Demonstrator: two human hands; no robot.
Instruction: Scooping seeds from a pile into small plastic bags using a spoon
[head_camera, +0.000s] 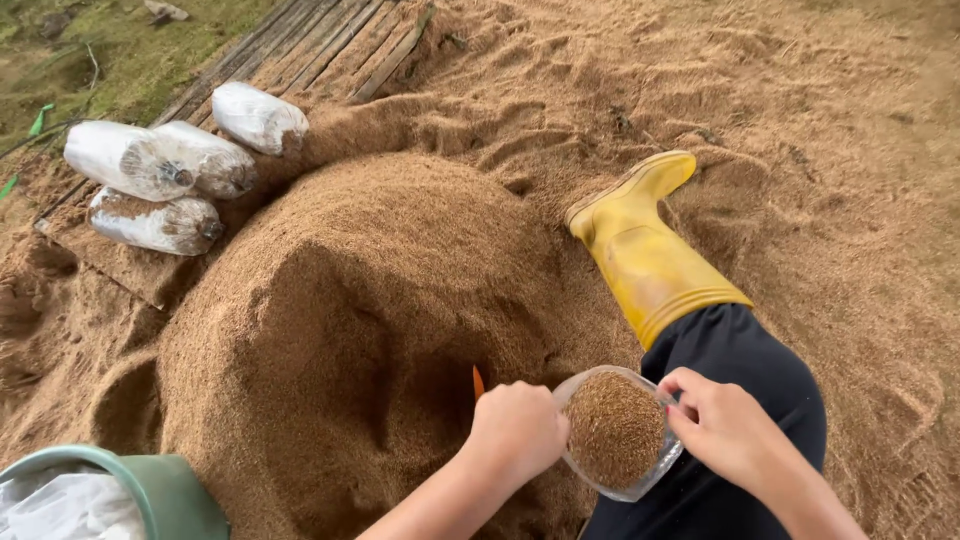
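Beside the sawdust heap (380, 300), your right hand (725, 425) pinches the rim of the clear bag (615, 430), nearly full, keeping its mouth open; your left hand (515, 430) is curled, fingers closed, perhaps around an orange scoop (478, 381); packed bags (170, 165) lie on planks (320, 45) beyond.

Clear plastic bag (615, 432), mouth open upward, brimful of brown sawdust

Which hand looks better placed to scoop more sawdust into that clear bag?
Probably the left hand: it sits against the brown sawdust heap, while the right hand pinches the clear plastic bag rim.
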